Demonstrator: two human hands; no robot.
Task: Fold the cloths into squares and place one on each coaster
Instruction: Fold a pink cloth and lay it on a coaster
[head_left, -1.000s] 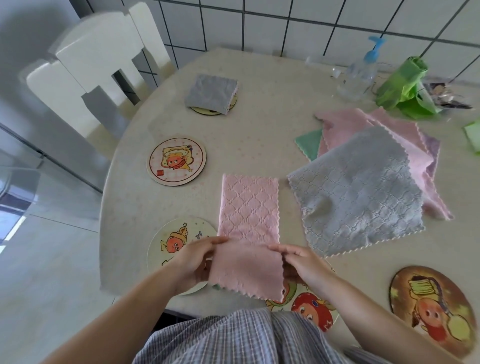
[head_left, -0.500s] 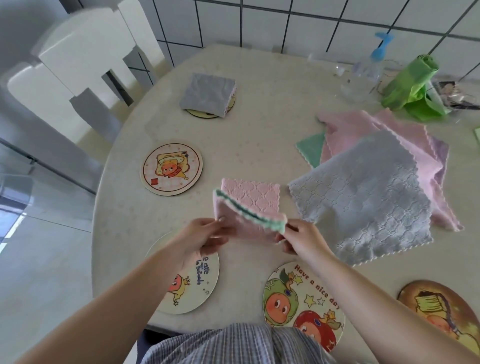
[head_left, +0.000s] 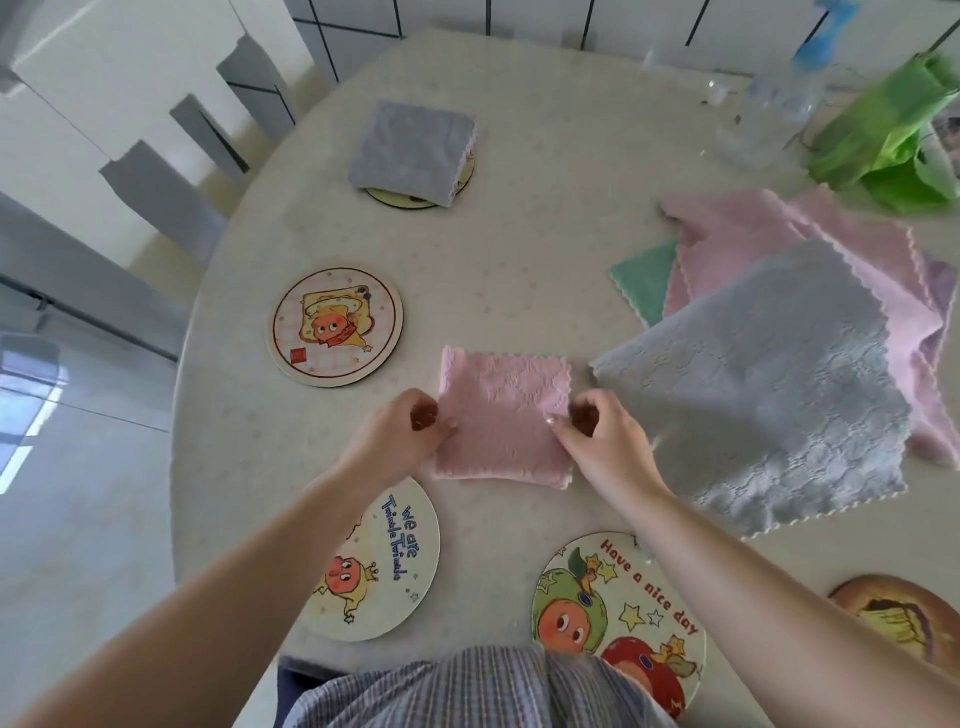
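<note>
Head view: pink cloth (head_left: 504, 415) folded square on desk (head_left: 519, 270).
Hands: left hand (head_left: 402, 434), right hand (head_left: 597, 436) pinch its side edges.
Next: lift onto bare coaster (head_left: 336, 327), far left.

Bright daylight; edges warped, far corner perhaps blurred.

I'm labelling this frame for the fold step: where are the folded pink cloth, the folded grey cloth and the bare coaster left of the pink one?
folded pink cloth (head_left: 506, 415), head view, its middle.
folded grey cloth (head_left: 413, 150), head view, top face.
bare coaster (head_left: 336, 327), head view, printed centre.

a round pale table (head_left: 519, 260) by a white chair (head_left: 130, 78), white tiled wall (head_left: 597, 21) behind.
</note>
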